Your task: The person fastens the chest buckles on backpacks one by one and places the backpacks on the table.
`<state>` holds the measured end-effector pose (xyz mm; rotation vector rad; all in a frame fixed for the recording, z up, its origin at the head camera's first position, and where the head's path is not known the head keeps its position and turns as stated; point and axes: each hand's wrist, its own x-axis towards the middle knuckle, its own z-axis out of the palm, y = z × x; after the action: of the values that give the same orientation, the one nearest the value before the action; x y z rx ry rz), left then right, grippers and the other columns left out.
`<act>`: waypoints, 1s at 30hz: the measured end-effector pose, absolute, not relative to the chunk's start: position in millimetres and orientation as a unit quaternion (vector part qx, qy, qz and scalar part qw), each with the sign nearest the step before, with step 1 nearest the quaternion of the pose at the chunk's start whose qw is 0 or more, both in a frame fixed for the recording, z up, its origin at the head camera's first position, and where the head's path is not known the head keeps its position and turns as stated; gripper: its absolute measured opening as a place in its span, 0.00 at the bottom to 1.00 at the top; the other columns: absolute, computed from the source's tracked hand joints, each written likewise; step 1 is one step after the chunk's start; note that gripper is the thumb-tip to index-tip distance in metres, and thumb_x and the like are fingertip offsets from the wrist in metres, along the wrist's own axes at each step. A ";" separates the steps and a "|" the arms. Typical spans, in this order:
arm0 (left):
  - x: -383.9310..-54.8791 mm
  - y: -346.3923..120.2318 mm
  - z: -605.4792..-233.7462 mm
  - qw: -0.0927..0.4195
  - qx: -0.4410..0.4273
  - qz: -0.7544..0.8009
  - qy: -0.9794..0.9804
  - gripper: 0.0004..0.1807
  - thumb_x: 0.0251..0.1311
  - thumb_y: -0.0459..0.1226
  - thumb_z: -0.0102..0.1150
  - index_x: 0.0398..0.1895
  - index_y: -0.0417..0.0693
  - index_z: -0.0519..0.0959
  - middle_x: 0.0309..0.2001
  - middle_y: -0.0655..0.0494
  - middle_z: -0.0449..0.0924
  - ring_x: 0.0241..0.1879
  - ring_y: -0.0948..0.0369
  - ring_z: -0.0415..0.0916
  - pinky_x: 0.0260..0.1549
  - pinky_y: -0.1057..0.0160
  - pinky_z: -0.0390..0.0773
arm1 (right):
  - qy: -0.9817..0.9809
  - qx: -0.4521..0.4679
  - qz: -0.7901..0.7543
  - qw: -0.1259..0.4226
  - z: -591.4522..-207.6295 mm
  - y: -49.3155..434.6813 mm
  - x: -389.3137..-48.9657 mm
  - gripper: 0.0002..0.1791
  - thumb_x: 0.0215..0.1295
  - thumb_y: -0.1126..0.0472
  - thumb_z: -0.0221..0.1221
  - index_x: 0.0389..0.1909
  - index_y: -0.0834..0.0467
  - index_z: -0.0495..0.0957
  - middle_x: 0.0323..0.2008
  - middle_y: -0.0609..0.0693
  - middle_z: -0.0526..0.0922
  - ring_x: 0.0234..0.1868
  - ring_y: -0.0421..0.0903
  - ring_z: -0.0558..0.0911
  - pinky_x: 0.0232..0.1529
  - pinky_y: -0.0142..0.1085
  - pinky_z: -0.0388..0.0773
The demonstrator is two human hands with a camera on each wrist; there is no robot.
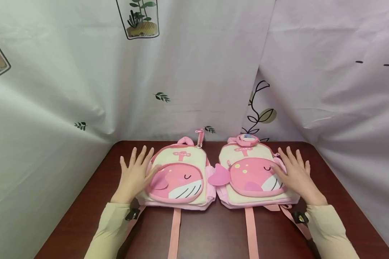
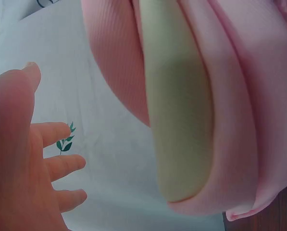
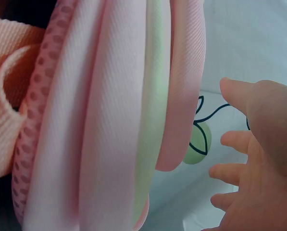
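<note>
Two pink and cream children's backpacks with whale-shaped front pockets lie side by side on the table, fronts up. Over the outer edge of the left backpack [image 1: 194, 158], my left hand [image 1: 134, 176] is spread with straight fingers and holds nothing. My right hand [image 1: 296, 174] is spread the same way at the outer side of the right backpack [image 1: 227, 154], its thumb overlapping the whale pocket in the head view. Both wrist views show the bags' pink sides, with the left fingers [image 2: 66, 162] and right fingers [image 3: 225, 174] apart from them.
The dark red-brown table [image 1: 210, 233] meets a pale printed cloth [image 1: 207, 72] behind and at both sides. Pink straps [image 1: 175, 233] trail toward the front edge. A small round pink case [image 1: 247, 139] sits at the top of the right bag; a zipper pull [image 1: 200, 136] stands up on the left one.
</note>
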<state>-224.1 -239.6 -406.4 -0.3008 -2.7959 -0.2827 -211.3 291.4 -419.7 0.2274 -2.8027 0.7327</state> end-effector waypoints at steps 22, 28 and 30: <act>-217.9 -217.9 -423.1 0.135 -0.177 -0.063 -0.973 0.42 0.67 0.63 0.52 0.78 0.53 0.61 0.76 0.43 0.57 0.77 0.41 0.42 0.67 0.26 0.35 | -0.957 0.141 0.243 0.076 -417.4 239.6 -210.5 0.40 0.73 0.44 0.56 0.77 0.61 0.56 0.76 0.69 0.52 0.76 0.71 0.47 0.69 0.71 0.38; -209.4 -208.4 -428.6 0.139 -0.222 -0.071 -0.962 0.40 0.66 0.60 0.55 0.76 0.52 0.65 0.75 0.45 0.61 0.76 0.40 0.47 0.67 0.27 0.40 | -0.948 0.184 0.246 0.084 -420.6 214.9 -208.3 0.37 0.74 0.46 0.56 0.76 0.60 0.60 0.75 0.66 0.57 0.75 0.69 0.52 0.69 0.70 0.41; -206.3 -205.2 -430.3 0.136 -0.241 -0.077 -0.958 0.39 0.66 0.60 0.56 0.75 0.51 0.67 0.75 0.45 0.62 0.76 0.40 0.48 0.68 0.28 0.41 | -0.946 0.195 0.247 0.082 -421.3 207.4 -208.0 0.37 0.74 0.45 0.56 0.76 0.60 0.60 0.75 0.65 0.58 0.76 0.68 0.53 0.69 0.70 0.40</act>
<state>-206.3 -205.2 -430.3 -0.6975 -2.7730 -0.2222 -208.0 207.4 -421.3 0.5825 -2.8255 0.7394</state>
